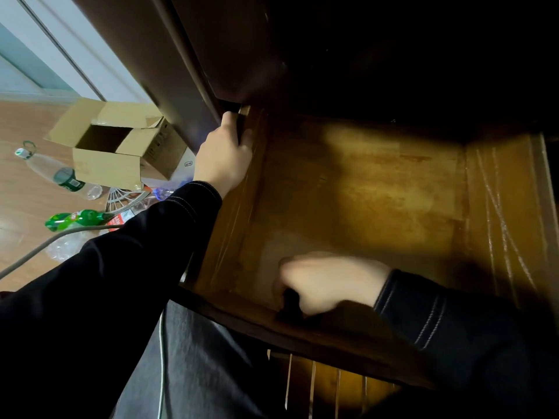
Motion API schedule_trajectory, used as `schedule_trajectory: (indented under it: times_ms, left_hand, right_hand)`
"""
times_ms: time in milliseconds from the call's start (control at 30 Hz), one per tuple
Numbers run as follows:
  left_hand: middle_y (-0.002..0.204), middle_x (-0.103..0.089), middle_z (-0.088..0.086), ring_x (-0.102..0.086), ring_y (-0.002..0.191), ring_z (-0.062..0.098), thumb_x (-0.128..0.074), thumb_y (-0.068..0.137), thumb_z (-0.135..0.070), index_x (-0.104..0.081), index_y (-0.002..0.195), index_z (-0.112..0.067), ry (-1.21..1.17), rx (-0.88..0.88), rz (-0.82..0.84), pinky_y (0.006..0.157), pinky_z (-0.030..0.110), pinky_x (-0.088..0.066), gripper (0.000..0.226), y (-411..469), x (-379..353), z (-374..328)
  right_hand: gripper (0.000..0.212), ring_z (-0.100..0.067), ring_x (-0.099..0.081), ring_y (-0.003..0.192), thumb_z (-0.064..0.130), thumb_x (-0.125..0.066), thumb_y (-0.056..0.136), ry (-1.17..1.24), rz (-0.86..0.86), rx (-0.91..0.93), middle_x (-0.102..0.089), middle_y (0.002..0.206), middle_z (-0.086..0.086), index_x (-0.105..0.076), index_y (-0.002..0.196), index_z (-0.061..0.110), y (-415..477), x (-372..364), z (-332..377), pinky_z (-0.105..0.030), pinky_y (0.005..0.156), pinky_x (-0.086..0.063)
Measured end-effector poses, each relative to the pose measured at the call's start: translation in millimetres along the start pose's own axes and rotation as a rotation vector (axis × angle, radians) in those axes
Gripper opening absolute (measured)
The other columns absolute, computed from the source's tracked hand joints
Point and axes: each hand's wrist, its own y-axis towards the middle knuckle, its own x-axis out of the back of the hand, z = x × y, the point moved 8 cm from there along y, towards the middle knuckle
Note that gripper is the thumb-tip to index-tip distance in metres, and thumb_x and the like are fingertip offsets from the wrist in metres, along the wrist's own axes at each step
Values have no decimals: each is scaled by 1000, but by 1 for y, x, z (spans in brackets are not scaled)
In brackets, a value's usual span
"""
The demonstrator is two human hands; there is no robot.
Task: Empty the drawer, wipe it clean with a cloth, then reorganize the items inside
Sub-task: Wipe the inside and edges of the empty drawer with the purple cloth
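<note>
The wooden drawer [378, 192] stands pulled well out of the dark cabinet [211, 55], in front of the person's knees. Its bare, worn bottom board shows across most of its width.

The left hand [223, 158] is up at the drawer's left side wall, right where that wall meets the cabinet. The fingers are curled over the top edge of the wall and the thumb lies on the inner face, so the hand grips the wall. The black sleeve [187, 207] runs back from it across the drawer's front corner.

The right hand [329, 282] is low inside the drawer, near the front board and left of the middle. It is blurred, but the fingers are bent down and closed round a small dark object [291, 302] that sits against the drawer bottom (it could be a cloth, though the blur makes it impossible to tell). The knuckles face up and the wrist comes in from the right.

On the wooden floor [24, 207] to the left there is an open cardboard box [106, 164]. A clear plastic bottle [51, 170] lies on its side just beside the box, and a green bottle [75, 219] lies nearer the person. A grey cable [33, 252] trails across the boards, near some crumpled clear plastic.
</note>
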Motion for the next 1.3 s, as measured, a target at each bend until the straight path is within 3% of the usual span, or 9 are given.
schedule_trajectory:
  times_ms: [67, 133, 267, 400, 533, 733, 967, 1167, 1300]
  left_hand:
    - [111, -64, 20, -60, 97, 44, -44, 100, -37, -44, 126, -15, 5, -2, -3, 75, 40, -41, 34, 0, 0, 0]
    - [111, -64, 20, -60, 96, 44, -44, 100, -37, -44, 126, -15, 6, -4, -5, 74, 40, -41, 34, 0, 0, 1]
    - [112, -64, 20, -60, 97, 44, -44, 99, -36, -44, 127, -15, 0, -3, -6, 75, 40, -41, 35, 1, 0, 1]
    - [114, -65, 20, -60, 98, 44, -45, 100, -35, -44, 129, -15, 2, -14, -11, 76, 39, -41, 35, 0, 1, -1]
    - [114, -65, 20, -61, 99, 44, -44, 100, -36, -44, 129, -15, 9, -6, -12, 80, 43, -47, 35, 0, 1, 0]
    - [111, -65, 19, -61, 95, 42, -44, 100, -37, -44, 125, -15, 2, -6, -5, 75, 40, -43, 33, 0, 0, 1]
    - [110, -64, 15, -61, 95, 40, -43, 100, -37, -44, 126, -16, -6, -2, -5, 75, 40, -43, 34, 1, 0, 1]
    - [116, -65, 18, -61, 101, 43, -43, 99, -38, -44, 127, -16, -5, 3, -5, 82, 44, -48, 35, 0, 0, 0]
    - [115, -65, 17, -61, 100, 43, -43, 99, -38, -44, 128, -18, -6, 2, -6, 83, 45, -49, 36, -1, 1, 0]
  right_hand:
    - [29, -15, -59, 86, 19, -71, 89, 14, -26, 95, -53, 78, 7, -70, 118, 17, -5, 5, 11, -34, 75, -52]
    - [28, -5, -62, 87, 12, -79, 81, 256, 7, 238, -63, 93, 10, -74, 108, 18, -27, 24, 23, -28, 77, -55]
    - [29, 7, -57, 83, 10, -81, 78, 303, -17, 257, -60, 92, 18, -74, 104, 21, -35, 34, 29, -11, 70, -45]
    - [29, -12, -61, 95, 2, -71, 83, 256, -148, 142, -66, 102, 5, -72, 110, 15, -14, 25, 28, -36, 86, -53]
    - [31, 1, -57, 89, 6, -78, 80, 297, -93, 251, -63, 104, 7, -74, 108, 18, -30, 37, 33, -14, 76, -47]
    - [29, 4, -50, 88, 15, -79, 82, 376, -235, 245, -52, 104, 10, -73, 108, 28, -31, 41, 40, -9, 71, -39]
    - [29, -1, -55, 94, 12, -81, 79, 302, -28, 275, -56, 107, 9, -75, 103, 26, -47, 43, 37, -14, 76, -46]
    - [26, -4, -50, 84, 14, -76, 85, 343, -291, 237, -51, 104, 0, -74, 107, 28, -26, 43, 51, -18, 73, -42]
    - [26, -5, -54, 92, 15, -76, 84, 301, -154, 257, -52, 110, 4, -73, 104, 32, -39, 45, 47, -26, 82, -47]
